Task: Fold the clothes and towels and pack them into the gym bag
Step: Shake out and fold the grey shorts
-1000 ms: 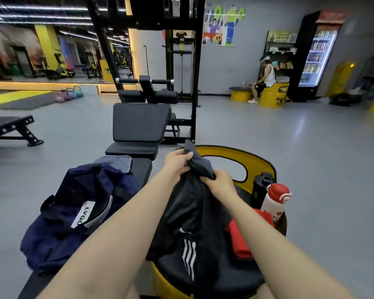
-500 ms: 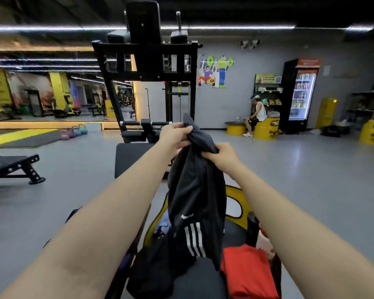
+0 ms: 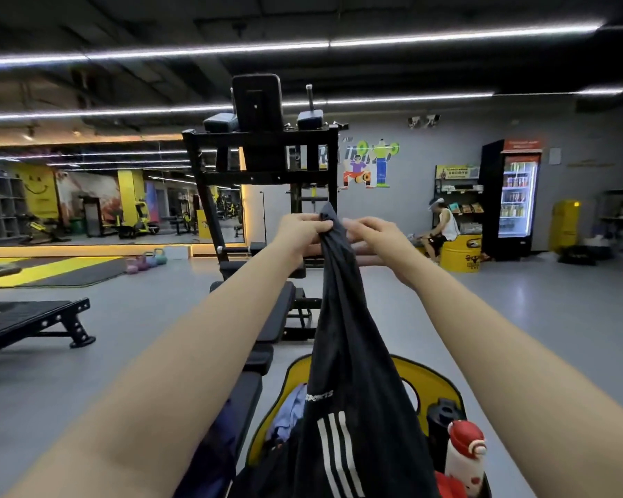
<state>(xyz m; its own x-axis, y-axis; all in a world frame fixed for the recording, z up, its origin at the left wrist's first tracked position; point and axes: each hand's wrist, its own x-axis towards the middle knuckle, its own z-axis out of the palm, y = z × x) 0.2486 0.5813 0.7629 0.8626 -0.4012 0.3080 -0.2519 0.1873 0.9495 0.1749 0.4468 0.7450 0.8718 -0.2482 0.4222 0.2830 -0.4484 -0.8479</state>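
Gym floor behind. Black striped sports garment [image 3: 349, 372] hangs from left hand [image 3: 299, 233], fingers pinching top edge; right hand [image 3: 378, 239] just beside, fingers loosely extended, touching cloth.

left hand [image 3: 300, 234] gripping black garment [image 3: 353, 389], right hand [image 3: 376, 239] beside

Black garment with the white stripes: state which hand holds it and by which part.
The left hand pinches the black garment at its top edge, so it hangs down. The right hand is at the same edge; its grip cannot be told.

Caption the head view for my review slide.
Left hand grips a raised black striped garment; right hand beside it.
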